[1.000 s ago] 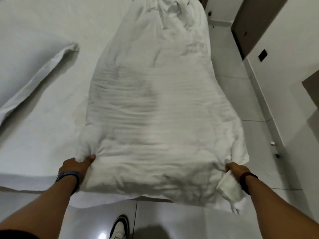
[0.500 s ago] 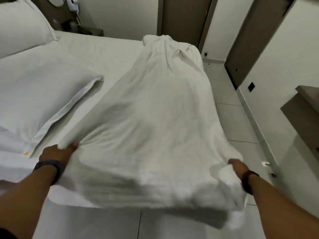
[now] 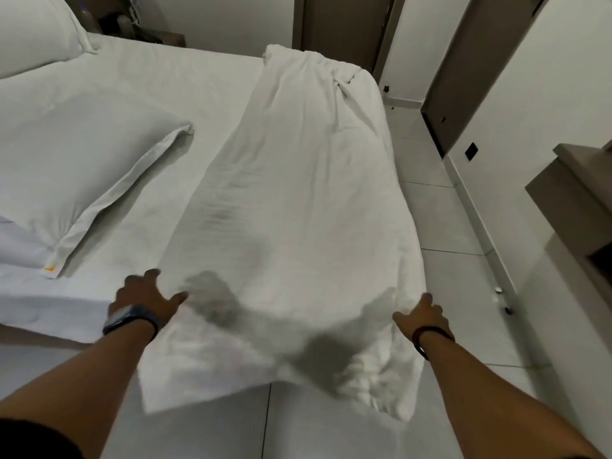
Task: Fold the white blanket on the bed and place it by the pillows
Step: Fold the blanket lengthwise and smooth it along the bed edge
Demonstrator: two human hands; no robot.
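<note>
Blanket (image 3: 298,200): white, folded lengthwise into 1 long strip, lying along R side of bed (image 3: 185,81), far end bunched at bed's far corner. Near end overhangs bed edge, sagging above floor (image 3: 443,220). Near corners droop, R one crumpled. 2 dark hand shadows fall on near part.

L hand (image 3: 145,298): fingers spread + mostly straight, thumb pointing toward blanket, sitting at strip's L edge. Thumb tip touches or nearly touches cloth; no fabric pinched. Motion blur, so contact not certain. Dark wristband (image 3: 130,321) on L wrist.

R hand (image 3: 422,313): fingers extended fwd, thumb splayed inward, at strip's R edge, abt level w/ L hand. Nothing gripped as far as visible. Whether palm rests on cloth: cannot tell. Thin dark band (image 3: 429,337) on R wrist.

Pillows: 1 large pillow (image 3: 76,167) flat on L half of bed, well apart from blanket, small orange tag at its near corner. 2nd pillow (image 3: 29,31) at top L of view, partly cut off. Blanket not beside either.

Surroundings: brown door (image 3: 344,21) beyond bed's far corner, 2nd brown door (image 3: 470,61) on R wall, black wall plate (image 3: 471,152) beside it, brown shelf unit (image 3: 576,193) at far R. Small objs on floor by skirting, too small to ID.
</note>
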